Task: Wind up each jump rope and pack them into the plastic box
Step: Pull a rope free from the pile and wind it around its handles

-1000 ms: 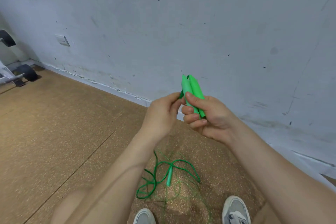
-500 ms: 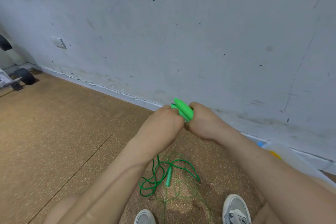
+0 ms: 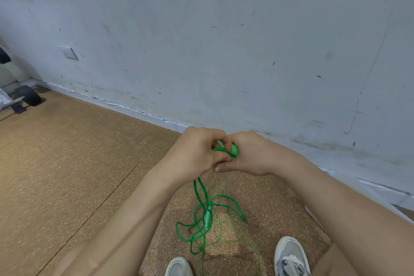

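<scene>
My right hand (image 3: 251, 154) grips the green jump rope handles (image 3: 233, 149), only their rounded ends showing between my fists. My left hand (image 3: 197, 152) presses against it, pinching the green cord (image 3: 200, 188) where it leaves the handles. The cord hangs down from my hands to a loose tangle of green rope (image 3: 210, 219) on the floor between my feet, with a pale green sleeve (image 3: 208, 216) in its middle. A thinner, fainter green cord (image 3: 233, 231) lies looped beside it. The plastic box is barely visible: a pale edge (image 3: 313, 215) shows behind my right forearm.
A scuffed grey wall (image 3: 224, 51) stands close in front, with a socket (image 3: 68, 52) low at the left. Cork-coloured floor (image 3: 67, 163) stretches left. A black wheel of some equipment (image 3: 29, 95) sits at the far left. My two shoes (image 3: 290, 255) are at the bottom.
My hands have dropped lower and come together. The handles, upright a second ago, are now mostly buried in my fists, and my left hand has closed on the cord.
</scene>
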The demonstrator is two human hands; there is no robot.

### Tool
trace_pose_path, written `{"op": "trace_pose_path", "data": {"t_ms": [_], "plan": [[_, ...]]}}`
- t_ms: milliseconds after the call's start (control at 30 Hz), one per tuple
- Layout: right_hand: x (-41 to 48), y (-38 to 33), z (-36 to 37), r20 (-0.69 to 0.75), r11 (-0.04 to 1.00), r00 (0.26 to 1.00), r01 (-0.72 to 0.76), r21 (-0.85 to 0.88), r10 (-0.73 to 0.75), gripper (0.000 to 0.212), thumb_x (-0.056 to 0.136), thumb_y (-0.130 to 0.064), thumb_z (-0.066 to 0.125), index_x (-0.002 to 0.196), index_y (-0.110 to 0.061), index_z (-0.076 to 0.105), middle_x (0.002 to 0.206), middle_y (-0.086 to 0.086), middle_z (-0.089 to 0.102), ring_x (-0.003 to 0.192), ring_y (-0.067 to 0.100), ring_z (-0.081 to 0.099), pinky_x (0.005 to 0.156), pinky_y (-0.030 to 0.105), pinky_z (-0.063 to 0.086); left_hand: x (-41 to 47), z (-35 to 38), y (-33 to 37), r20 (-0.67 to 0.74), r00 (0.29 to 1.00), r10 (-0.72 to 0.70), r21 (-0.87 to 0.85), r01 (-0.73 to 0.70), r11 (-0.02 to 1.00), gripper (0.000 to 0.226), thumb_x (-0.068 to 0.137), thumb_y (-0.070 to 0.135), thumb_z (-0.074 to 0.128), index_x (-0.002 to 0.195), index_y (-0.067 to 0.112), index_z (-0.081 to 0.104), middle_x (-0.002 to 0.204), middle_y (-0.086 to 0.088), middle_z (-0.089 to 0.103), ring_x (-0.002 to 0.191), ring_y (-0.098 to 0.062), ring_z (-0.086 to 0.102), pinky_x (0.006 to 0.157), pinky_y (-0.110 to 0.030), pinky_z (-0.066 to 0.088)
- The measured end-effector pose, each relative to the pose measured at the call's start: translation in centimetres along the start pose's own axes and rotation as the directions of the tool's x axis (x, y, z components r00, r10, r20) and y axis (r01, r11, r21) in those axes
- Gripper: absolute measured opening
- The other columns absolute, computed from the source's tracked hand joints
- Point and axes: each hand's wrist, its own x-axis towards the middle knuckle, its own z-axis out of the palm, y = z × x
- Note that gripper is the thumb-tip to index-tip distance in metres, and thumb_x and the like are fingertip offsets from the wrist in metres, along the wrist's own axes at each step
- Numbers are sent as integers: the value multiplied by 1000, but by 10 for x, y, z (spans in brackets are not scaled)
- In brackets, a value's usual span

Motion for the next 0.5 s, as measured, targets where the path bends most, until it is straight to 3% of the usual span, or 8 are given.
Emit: {"op": "trace_pose_path", "data": {"t_ms": [67,167,300,400,500], "plan": [[0,0,-1,2,1000,1000,22,-12,-22,19,78,-45,72,84,-30,62,74,-9,54,78,13,53,67,25,37,0,-4,8,-24,998,65,142,-61,988,13,70,24,80,80,26,72,70,2,68,68,-16,59,64,-28,45],[-4,-1,-3,42,999,999,18,-36,-17,27,82,-44,67,67,-30,50,64,-8,52,63,7,51,62,26,38,3,-14,12,-36,996,75,321,-60,945,25,67,37,81,85,22,73,73,4,64,72,-14,55,63,-28,38],[-10,-5,-12,105,997,994,32,-75,-24,28,83,-43,66,66,-29,49,61,-7,52,60,6,49,55,21,37,5,-21,1,18,995,94,197,-95,976,20,70,34,78,86,22,77,78,4,69,77,-12,62,71,-35,48],[-14,-8,-14,137,993,989,66,-102,-51,29,83,-41,67,64,-30,48,60,-7,53,57,2,49,53,17,36,4,-24,-2,63,998,-24,19,22,1000,18,71,28,81,88,22,78,82,8,74,82,-5,66,80,-32,51],[-17,-8,-16,71,991,997,50,-122,-42,28,76,-44,71,62,-24,55,55,-3,52,51,5,47,51,23,36,3,-28,-5,134,989,-64,-50,71,996,13,73,23,80,85,19,79,79,3,75,84,-13,70,80,-38,54]]}}
